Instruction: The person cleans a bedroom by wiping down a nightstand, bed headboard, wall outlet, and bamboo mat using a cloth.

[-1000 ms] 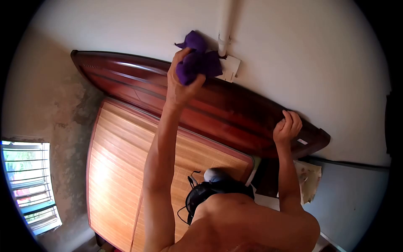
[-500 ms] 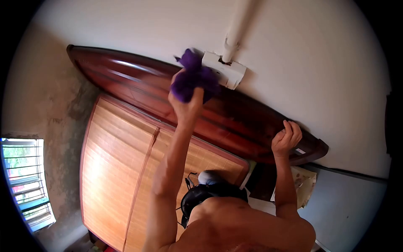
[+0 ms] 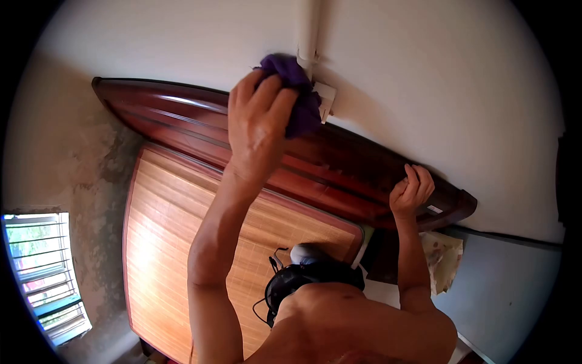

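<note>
The left hand (image 3: 257,124) had just rolled over to show its back, fingers clenched on a bunched purple cloth (image 3: 305,118), so the cloth overlapped the far edge of the red-brown headboard (image 3: 348,159), beside a white wall box (image 3: 326,100). The right hand (image 3: 412,189) curled loosely at the headboard's right part; its grip was unclear. Nearer lay a bamboo mat (image 3: 167,224).
</note>
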### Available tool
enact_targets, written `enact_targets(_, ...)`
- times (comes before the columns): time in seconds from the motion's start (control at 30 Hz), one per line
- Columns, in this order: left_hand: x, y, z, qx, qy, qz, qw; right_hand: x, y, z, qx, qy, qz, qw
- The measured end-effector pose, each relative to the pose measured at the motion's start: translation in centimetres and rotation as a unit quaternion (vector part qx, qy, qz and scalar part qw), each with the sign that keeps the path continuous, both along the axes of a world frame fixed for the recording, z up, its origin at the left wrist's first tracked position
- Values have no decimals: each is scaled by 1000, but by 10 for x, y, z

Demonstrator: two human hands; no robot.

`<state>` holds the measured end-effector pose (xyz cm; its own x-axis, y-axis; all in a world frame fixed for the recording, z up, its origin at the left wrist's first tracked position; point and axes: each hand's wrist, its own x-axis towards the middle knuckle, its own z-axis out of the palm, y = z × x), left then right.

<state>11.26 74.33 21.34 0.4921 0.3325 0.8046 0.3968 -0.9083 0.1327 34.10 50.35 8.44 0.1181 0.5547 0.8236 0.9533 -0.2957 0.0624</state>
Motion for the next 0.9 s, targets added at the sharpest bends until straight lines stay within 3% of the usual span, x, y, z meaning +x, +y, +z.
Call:
enact_targets(0.23,13,-20,-11,52,-22,-44,997,3,-1,-3,3,-13,6,1000)
enact_targets(0.3,21,-22,-16,61,-24,-9,998,2,0,0,1,-12,10,1000)
enact_targets(0.73,-1,-18,17,27,133,16,991,6,-5,-2,4,-1,25,1000)
enact_targets(0.83,-8,-6,15,37,99,-8,994,0,-4,0,8,7,30,999)
enact_targets(0.9,-26,-5,15,-102,9,21,994,2,-4,3,11,9,29,999)
